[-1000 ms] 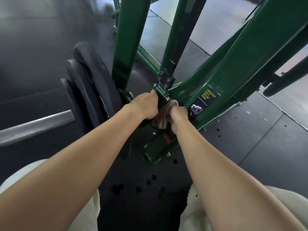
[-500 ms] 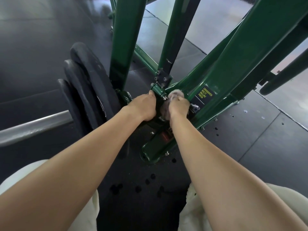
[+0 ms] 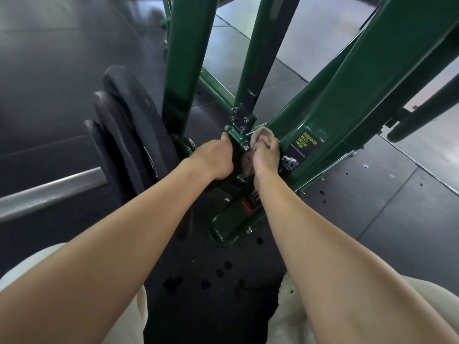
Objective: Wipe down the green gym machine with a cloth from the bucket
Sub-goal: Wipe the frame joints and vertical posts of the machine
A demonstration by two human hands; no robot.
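The green gym machine (image 3: 347, 100) rises in front of me as several slanted green beams that meet at a low joint. My right hand (image 3: 267, 155) grips a pale pinkish cloth (image 3: 262, 135) and presses it against the joint, beside the black label with yellow lettering. My left hand (image 3: 216, 157) is wrapped round the green bracket just left of the cloth, its fingers hidden behind the frame. No bucket is in view.
Black weight plates (image 3: 124, 135) on a grey steel bar (image 3: 47, 192) stand close on the left of the frame. The floor is dark rubber matting with dark wet spots (image 3: 206, 281) between my knees. A black padded handle (image 3: 427, 112) sticks out at the right.
My right hand has slid the cloth upward along the joint toward the bolts. The left hand has kept its hold on the bracket.
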